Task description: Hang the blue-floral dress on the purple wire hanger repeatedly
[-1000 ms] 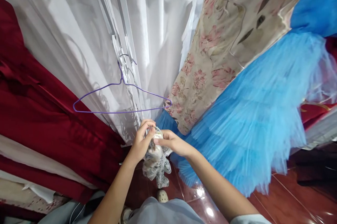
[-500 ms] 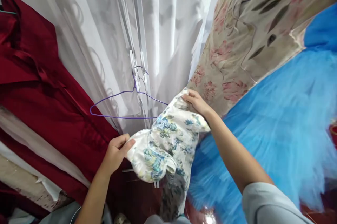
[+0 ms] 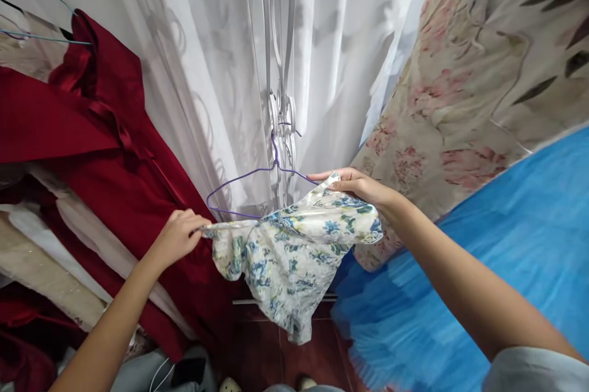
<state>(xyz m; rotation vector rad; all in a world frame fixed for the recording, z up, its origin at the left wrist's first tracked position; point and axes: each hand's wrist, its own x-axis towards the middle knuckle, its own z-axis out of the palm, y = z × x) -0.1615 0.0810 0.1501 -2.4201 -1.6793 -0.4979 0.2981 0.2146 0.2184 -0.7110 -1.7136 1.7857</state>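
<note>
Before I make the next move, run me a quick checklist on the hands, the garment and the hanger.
1. Left hand gripping one end of the floral garment: ok.
2. Right hand gripping the opposite end: ok.
3. Garment spread between the hands: ok, though folds show.
4. Purple hanger wholly in view: not ok, partly hidden behind the garment.
5. Right fingers clear of the hanger: cannot tell.

Between the left hand [image 3: 181, 234] and the right hand [image 3: 356, 186], a small garment [image 3: 294, 263] is hanging. Behind it, a hanger [image 3: 239, 177] is hanging in front of a curtain [image 3: 221, 73]. A gown [image 3: 138, 189] is hanging at left. At right, a dress [image 3: 414, 134] is hanging, with a skirt [image 3: 519, 220] spreading at lower right. Below the garment, floor [image 3: 257, 349] is showing.
</note>
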